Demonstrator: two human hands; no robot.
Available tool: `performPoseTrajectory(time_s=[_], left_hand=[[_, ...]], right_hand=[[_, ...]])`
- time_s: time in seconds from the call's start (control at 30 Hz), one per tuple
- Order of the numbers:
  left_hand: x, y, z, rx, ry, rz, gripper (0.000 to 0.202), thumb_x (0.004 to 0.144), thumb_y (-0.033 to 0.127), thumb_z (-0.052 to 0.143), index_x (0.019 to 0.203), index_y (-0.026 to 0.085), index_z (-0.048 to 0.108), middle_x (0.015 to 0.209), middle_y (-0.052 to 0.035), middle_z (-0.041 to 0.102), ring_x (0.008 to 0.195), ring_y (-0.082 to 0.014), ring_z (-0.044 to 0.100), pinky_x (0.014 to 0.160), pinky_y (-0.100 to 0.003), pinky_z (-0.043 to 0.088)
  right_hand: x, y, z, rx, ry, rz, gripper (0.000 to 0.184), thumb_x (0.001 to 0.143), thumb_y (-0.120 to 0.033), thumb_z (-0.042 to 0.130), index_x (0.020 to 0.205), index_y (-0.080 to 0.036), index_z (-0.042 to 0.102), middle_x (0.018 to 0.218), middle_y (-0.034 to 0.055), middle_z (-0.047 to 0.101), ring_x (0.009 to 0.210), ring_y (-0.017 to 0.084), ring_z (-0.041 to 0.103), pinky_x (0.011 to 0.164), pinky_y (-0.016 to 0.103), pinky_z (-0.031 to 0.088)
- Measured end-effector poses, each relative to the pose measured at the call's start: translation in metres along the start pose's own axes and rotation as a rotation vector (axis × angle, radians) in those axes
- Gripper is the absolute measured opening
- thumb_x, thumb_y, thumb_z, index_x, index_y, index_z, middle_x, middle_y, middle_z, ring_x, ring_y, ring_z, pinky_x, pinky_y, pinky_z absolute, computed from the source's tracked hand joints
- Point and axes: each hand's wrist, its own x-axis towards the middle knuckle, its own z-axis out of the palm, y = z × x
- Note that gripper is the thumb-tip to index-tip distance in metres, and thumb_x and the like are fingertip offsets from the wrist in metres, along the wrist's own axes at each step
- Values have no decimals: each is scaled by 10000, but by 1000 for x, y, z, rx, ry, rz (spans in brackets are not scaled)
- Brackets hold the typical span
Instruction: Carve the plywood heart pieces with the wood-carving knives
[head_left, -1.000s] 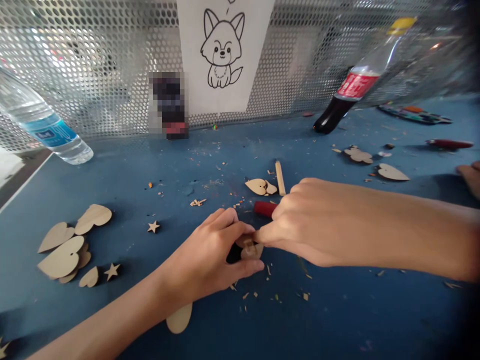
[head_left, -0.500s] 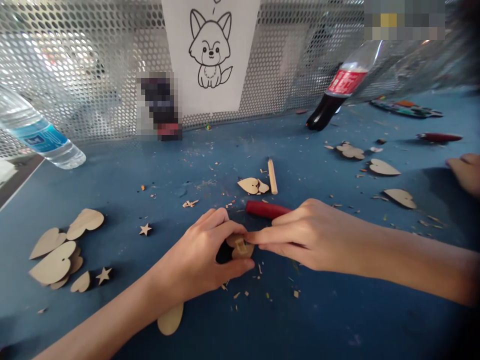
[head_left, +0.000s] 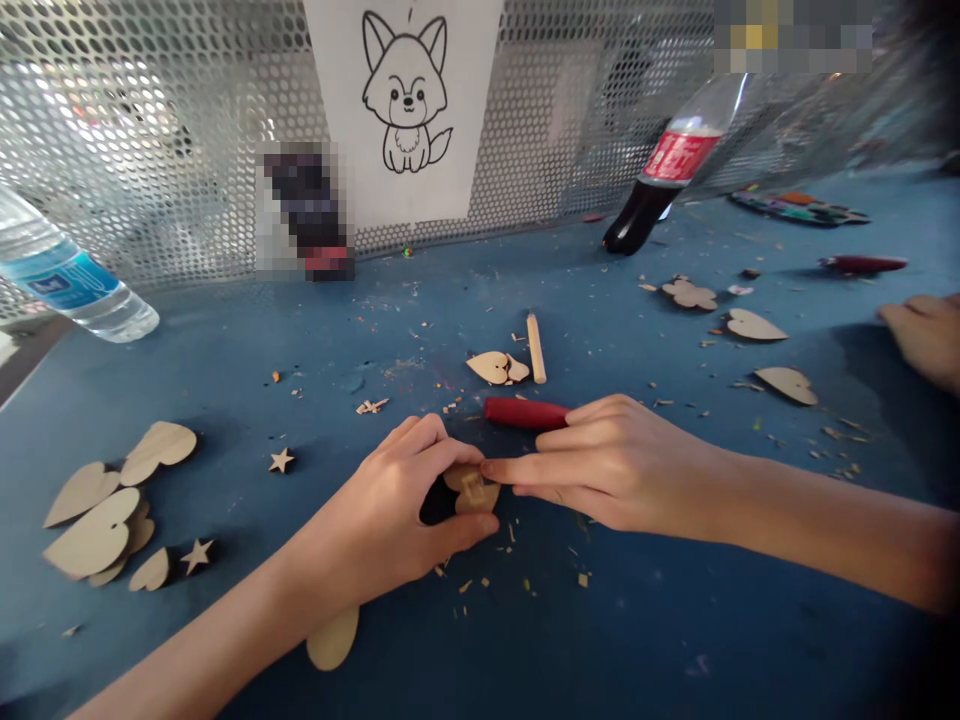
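My left hand (head_left: pixel 409 490) is closed around a small light wooden piece (head_left: pixel 476 490), with the thumb on the near side and fingers on the far side. Its outline is rounded, perhaps a heart, and a small raised or cut patch shows on top. My right hand (head_left: pixel 600 460) stretches a finger to the piece's far right edge and touches it; nothing shows gripped in that hand. Just beyond lies a red handle (head_left: pixel 521 412), its right end hidden behind my right fingers. A wooden oval-ended piece (head_left: pixel 334 638) lies partly under my left forearm.
Wooden hearts (head_left: pixel 94 535) and stars (head_left: pixel 197 556) lie at left, a heart (head_left: pixel 489 367) and a wooden stick (head_left: pixel 535 348) ahead. A water bottle (head_left: pixel 82 285) and cola bottle (head_left: pixel 664 190) lean on the mesh. Another person's hand (head_left: pixel 926 335) rests at right.
The view has shifted slightly, so everything sits a little further left. Both hands keep the same hold and contact on the wooden piece.
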Motion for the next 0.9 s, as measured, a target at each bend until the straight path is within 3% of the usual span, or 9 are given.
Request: performPoseTrajectory(time_s=[0.27, 0.5, 0.63, 0.73, 0.83, 0.9], left_hand=[[2, 2, 0, 3, 1, -1, 258, 868, 303, 732, 1094, 215, 645, 938, -8, 551, 899, -195, 544, 823, -360, 480], [0, -1, 2, 13, 7, 15, 254, 873, 310, 723, 1098, 234, 633, 962, -8, 564, 918, -193, 535, 842, -357, 478], [-1, -2, 3, 16, 20, 25, 262, 863, 297, 728, 1096, 229, 631, 960, -12, 570, 908, -195, 534, 830, -356, 482], [-1, -2, 3, 10, 30, 32, 289, 852, 298, 743, 1107, 224, 630, 953, -13, 567, 907, -196, 538, 835, -361, 480], [-1, -2, 3, 15, 42, 35, 287, 842, 280, 753, 1094, 217, 632, 949, -15, 563, 902, -195, 540, 834, -358, 476], [0, -2, 3, 20, 41, 35, 277, 839, 266, 753, 1084, 216, 633, 951, -16, 561, 898, -196, 537, 836, -360, 473]], right_hand=[[-3, -2, 8, -48, 52, 1, 270, 1046, -249, 477, 1202, -224, 697, 628, -56, 625, 533, 91, 552, 565, 272, 334], [11, -5, -21, -22, -168, 1, 279, 1045, -238, 452, 1160, -280, 703, 620, -52, 653, 560, 108, 601, 512, 278, 281], [26, -12, -38, -41, -333, 57, 227, 943, -141, 540, 912, -276, 720, 543, -59, 628, 442, 120, 523, 456, 295, 188], [37, -16, -44, -91, -416, 58, 211, 810, -78, 612, 717, -263, 653, 460, -59, 557, 359, 127, 432, 433, 311, 126], [45, -20, -44, -147, -390, 26, 261, 753, -108, 657, 552, -246, 561, 411, -42, 481, 311, 115, 294, 447, 333, 103], [49, -24, -41, -118, -265, 60, 377, 803, -201, 677, 467, -242, 509, 388, -34, 443, 315, 106, 248, 468, 346, 132]])
